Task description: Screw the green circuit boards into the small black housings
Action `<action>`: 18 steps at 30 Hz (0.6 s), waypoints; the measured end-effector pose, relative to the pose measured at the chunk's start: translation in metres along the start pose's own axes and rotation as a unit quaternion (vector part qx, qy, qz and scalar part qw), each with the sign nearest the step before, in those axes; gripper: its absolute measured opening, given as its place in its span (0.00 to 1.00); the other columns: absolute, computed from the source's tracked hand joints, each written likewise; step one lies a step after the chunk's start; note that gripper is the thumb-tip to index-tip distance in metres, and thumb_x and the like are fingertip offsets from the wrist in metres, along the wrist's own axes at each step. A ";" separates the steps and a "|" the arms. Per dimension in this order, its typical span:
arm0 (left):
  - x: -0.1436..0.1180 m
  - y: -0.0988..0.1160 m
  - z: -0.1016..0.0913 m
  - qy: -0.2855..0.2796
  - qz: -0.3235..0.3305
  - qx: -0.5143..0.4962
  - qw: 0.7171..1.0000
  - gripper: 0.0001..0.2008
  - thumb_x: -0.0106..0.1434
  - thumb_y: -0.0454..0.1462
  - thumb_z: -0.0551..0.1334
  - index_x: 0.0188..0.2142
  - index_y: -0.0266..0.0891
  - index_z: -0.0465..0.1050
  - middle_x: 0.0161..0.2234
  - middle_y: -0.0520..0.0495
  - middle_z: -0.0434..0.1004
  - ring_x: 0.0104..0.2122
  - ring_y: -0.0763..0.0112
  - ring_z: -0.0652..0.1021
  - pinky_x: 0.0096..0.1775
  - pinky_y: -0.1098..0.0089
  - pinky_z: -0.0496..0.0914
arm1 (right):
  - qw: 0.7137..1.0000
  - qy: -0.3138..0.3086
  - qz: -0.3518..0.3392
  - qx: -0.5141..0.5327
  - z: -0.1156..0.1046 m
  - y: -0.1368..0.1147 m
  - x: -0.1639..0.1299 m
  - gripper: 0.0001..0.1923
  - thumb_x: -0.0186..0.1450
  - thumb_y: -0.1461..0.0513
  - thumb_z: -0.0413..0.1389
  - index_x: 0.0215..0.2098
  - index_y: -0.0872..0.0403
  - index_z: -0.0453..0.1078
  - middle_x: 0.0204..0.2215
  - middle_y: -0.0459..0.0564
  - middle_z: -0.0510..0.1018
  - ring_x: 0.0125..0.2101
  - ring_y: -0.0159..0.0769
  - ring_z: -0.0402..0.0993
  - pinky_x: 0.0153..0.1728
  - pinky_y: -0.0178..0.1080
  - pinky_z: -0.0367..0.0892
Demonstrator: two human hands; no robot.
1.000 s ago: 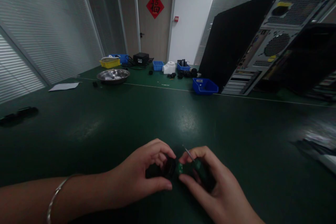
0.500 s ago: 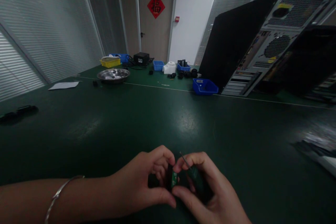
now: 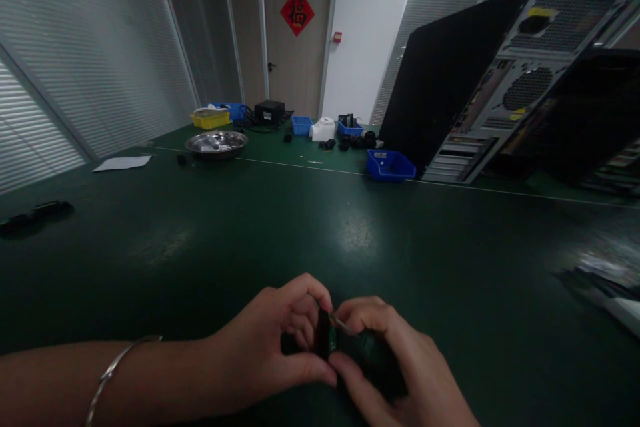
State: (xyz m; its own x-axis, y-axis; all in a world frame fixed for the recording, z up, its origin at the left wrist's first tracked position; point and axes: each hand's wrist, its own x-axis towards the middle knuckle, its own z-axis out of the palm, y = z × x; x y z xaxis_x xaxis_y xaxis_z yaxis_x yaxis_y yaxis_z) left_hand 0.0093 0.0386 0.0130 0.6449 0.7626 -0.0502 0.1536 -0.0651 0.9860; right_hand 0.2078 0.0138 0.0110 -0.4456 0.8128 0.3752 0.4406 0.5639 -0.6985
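Note:
Low in the middle of the dark green table (image 3: pixel 210 240), both my hands meet around a small black part with a green circuit board (image 3: pixel 328 341) showing at its edge. My left hand (image 3: pixel 273 347), with a silver bangle on the wrist, pinches the black part between thumb and fingers. My right hand (image 3: pixel 400 373) grips a dark-handled tool (image 3: pixel 373 353); its thin metal tip (image 3: pixel 343 325) lies against the top of the board. Most of the part is hidden by my fingers.
A tilted computer case (image 3: pixel 480 80) stands at the right, a blue bin (image 3: pixel 390 164) in front of it. Farther back lie a steel bowl (image 3: pixel 216 143), yellow and blue bins (image 3: pixel 210 119), and a white paper (image 3: pixel 121 163). Black items (image 3: pixel 35 213) rest at the left edge.
My hands drew slightly nearer and closer together. The part turned so the green board now shows edge-on, and the tool's tip dropped from pointing up to lying against the board.

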 end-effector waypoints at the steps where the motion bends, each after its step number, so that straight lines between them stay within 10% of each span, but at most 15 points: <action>1: 0.000 0.001 0.000 -0.002 0.000 -0.002 1.000 0.21 0.52 0.36 0.70 0.41 0.40 0.61 0.31 0.53 0.72 0.30 0.74 0.73 0.33 0.72 0.68 | 1.000 -0.008 -0.004 -0.010 0.000 0.000 0.000 0.19 0.56 0.72 0.56 0.40 0.46 0.59 0.36 0.42 0.76 0.35 0.33 0.76 0.34 0.34 0.71; 12: 0.004 0.003 0.000 0.002 0.007 -0.113 0.994 0.14 0.63 0.35 0.60 0.47 0.37 0.61 0.36 0.47 0.74 0.36 0.69 0.76 0.39 0.67 0.69 | 0.996 -0.017 -0.084 -0.032 -0.002 -0.001 0.002 0.18 0.58 0.73 0.56 0.41 0.47 0.60 0.41 0.47 0.76 0.40 0.35 0.77 0.37 0.32 0.72; 18: 0.029 0.001 -0.073 0.270 0.042 -0.083 0.958 0.11 0.65 0.35 0.57 0.47 0.34 0.66 0.43 0.41 0.77 0.42 0.64 0.77 0.48 0.62 0.69 | 0.995 0.099 -0.025 0.007 -0.004 0.003 -0.001 0.15 0.58 0.73 0.53 0.36 0.47 0.60 0.37 0.46 0.71 0.34 0.33 0.76 0.31 0.31 0.69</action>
State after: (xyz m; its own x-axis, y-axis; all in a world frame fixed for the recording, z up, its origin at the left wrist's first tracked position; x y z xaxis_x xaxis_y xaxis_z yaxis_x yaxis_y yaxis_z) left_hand -0.0269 0.1080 0.0240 0.1619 0.9839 0.0755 -0.0325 -0.0711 0.9969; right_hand 0.2124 0.0148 0.0110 -0.3036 0.7975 0.5213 0.4107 0.6032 -0.6837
